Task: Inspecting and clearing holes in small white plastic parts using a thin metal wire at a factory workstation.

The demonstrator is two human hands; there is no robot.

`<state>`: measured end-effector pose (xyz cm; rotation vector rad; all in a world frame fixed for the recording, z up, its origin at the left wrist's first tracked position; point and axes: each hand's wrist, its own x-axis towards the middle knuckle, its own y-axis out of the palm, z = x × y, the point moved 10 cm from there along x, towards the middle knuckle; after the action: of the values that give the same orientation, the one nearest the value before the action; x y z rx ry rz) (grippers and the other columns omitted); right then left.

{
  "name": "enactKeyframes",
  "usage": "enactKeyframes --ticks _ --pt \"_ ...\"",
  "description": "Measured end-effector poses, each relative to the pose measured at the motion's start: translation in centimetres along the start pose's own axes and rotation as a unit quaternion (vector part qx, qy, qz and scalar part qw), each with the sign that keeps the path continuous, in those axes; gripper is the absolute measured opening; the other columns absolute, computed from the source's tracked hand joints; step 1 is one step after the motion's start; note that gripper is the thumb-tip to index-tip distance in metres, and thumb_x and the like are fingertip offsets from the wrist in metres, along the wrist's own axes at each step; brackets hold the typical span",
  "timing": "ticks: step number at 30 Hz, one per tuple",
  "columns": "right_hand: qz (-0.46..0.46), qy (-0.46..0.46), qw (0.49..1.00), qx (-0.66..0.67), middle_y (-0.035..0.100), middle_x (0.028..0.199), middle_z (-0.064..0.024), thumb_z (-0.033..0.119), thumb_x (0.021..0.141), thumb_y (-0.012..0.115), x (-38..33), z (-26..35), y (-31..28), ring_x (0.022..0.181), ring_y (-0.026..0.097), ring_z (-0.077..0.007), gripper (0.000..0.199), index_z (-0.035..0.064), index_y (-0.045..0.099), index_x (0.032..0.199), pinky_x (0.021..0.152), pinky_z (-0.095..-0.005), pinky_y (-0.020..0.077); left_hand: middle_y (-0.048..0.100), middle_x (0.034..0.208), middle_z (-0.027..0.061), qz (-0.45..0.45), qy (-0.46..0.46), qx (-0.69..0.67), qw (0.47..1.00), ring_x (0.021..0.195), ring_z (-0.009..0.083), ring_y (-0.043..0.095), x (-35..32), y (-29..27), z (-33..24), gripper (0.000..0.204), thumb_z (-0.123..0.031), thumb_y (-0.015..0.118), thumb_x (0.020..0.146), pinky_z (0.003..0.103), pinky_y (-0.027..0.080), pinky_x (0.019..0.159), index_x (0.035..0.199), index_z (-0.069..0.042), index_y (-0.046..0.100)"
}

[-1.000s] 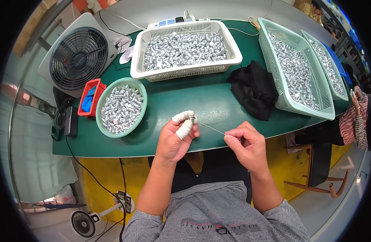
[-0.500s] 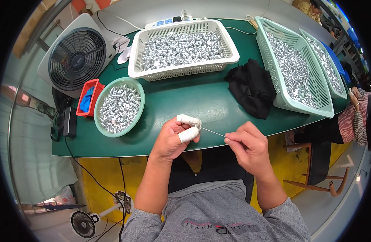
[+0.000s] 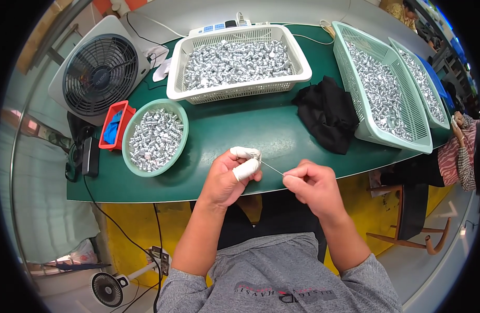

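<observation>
Over the near edge of the green table, my left hand [image 3: 227, 177] pinches a small metal part [image 3: 257, 156] between thumb and forefinger, both wrapped in white finger covers. Most of that part is hidden by the fingertips. My right hand [image 3: 315, 189] is closed on a thin, straight metal rod [image 3: 272, 167], whose far tip meets the part in my left hand. To the left of my hands stands a round green bowl [image 3: 183, 125] filled with similar shiny metal parts [image 3: 155, 140].
A white basket [image 3: 240, 93] of metal parts stands at the back. Two light green baskets [image 3: 362, 112] of them line the right side, beside a black cloth [image 3: 327, 115]. At left are a box fan [image 3: 100, 75] and a red bin [image 3: 126, 112]. Another person sits far right.
My right hand has moved left, closer to my left hand, so less of the rod shows between them. My left hand stays nearly in place, still pinching the part.
</observation>
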<state>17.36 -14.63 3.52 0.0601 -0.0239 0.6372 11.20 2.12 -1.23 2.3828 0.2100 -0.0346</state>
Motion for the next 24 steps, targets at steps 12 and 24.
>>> enactKeyframes --ticks 12,24 --pt "-0.038 -0.036 0.998 -0.022 0.055 0.08 0.0004 -0.001 0.091 0.073 -2.1 0.1 -0.3 0.064 0.048 -0.0047 0.002 -0.0021 0.073 0.093 0.056 -0.0204 0.0371 0.064 0.104 0.0097 -0.033 0.085 -0.115 0.989 0.085 0.0187 0.055 -0.1 -0.9 -1.6 0.023 -0.012 0.057 0.101 0.034 0.046 0.075 0.12 -0.003 0.064" --pt "-0.027 -0.056 0.994 -0.088 0.056 0.08 0.0001 -0.003 0.088 0.074 -1.4 1.4 0.8 0.067 0.047 -0.0048 0.001 -0.0018 0.074 0.089 0.06 -0.0211 0.0369 0.063 0.103 0.0115 0.028 0.038 -0.116 0.992 0.083 0.02 0.054 -0.3 -0.3 -0.9 0.027 -0.015 0.052 0.103 0.035 0.045 0.072 0.121 0.001 0.063"
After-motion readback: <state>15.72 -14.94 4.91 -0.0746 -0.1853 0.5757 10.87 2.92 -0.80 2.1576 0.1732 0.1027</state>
